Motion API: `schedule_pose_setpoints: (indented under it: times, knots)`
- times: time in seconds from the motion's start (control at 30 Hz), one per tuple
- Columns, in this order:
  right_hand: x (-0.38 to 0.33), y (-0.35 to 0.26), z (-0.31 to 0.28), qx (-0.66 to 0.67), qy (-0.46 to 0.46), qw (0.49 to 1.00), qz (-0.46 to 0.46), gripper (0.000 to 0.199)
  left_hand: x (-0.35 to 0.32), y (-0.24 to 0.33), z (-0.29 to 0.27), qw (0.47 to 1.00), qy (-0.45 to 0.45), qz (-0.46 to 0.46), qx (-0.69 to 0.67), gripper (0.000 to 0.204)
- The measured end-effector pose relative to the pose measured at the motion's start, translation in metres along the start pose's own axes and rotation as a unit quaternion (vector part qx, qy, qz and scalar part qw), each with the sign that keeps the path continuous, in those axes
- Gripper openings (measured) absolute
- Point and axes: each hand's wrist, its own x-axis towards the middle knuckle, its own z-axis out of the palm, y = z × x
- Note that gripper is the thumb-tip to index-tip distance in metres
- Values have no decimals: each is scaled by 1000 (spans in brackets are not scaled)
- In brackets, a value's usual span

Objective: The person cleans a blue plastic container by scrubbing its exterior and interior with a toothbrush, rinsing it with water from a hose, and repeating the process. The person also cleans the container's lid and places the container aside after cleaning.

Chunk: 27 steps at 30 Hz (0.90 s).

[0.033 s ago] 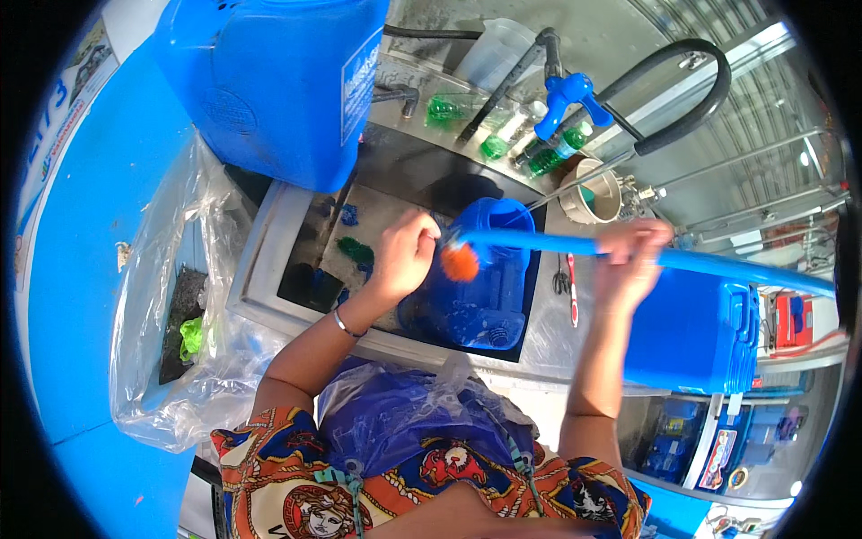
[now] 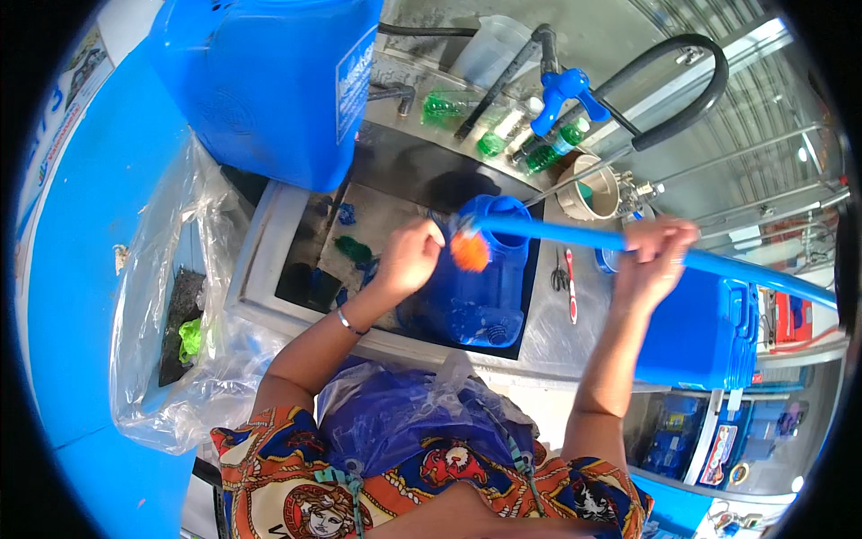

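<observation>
- Right hand (image 2: 654,259) wraps the blue pole (image 2: 557,232) away from its orange brush (image 2: 470,251), probably for leverage.
- Left hand (image 2: 409,259) curls beside the brush; I cannot tell whether it pinches anything.
- Brush overhangs the blue jug (image 2: 480,310), which sits inside the sink (image 2: 254,269).

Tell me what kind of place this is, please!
It looks like a washing-up area, though I can't tell whose. There's a metal-rimmed sink, a tap with a blue handle, and a big blue container sitting in the sink.
</observation>
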Motion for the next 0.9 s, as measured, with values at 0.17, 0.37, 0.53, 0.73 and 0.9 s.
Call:
schedule_pose_setpoints:
  times: [0.17,0.37,0.53,0.73,0.9]
  knots:
    - [45,-16,-60,11,29,997,-64,34,-11,-34,119,937,-289,-167,-100,24]
    - [10,83,-66,-111,70,991,-13,31,-7,-46,217,952,-158,-226,-135,40]
    - [11,151,-91,-103,77,989,72,23,-5,-42,244,938,-114,-283,-166,50]
    - [82,214,-89,40,53,986,152,27,-6,-15,214,959,-107,-248,-87,53]
    - [57,241,-50,-66,-60,983,162,41,1,-1,189,932,-158,-295,-138,62]
